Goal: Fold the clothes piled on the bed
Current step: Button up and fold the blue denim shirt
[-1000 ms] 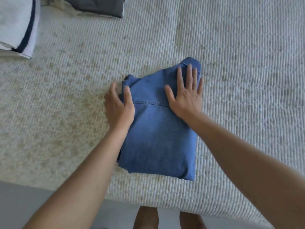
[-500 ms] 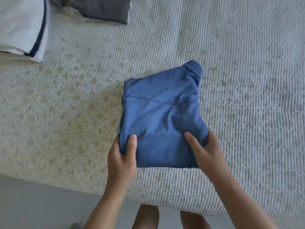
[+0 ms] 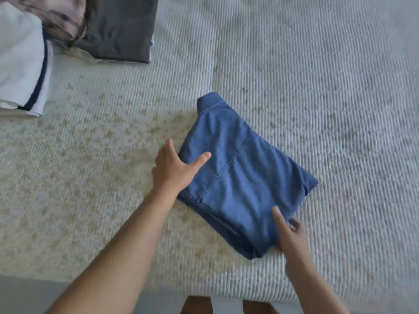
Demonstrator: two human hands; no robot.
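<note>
Head view: folded blue denim garment [image 3: 244,177] lies skewed, stitched seam up, both hands' fingers [image 3: 203,158] pinching its edges.

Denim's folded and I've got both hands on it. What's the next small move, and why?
Probably lift the folded denim garment and carry it up-left toward the folded dark grey piece and the white one with a navy stripe. It already looks fully folded and compact, and the left hand and right hand both grip its edges, thumbs on top, so it seems ready to move.

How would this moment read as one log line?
folded blue denim garment on bed | left hand grips left edge | right hand grips near corner
</note>
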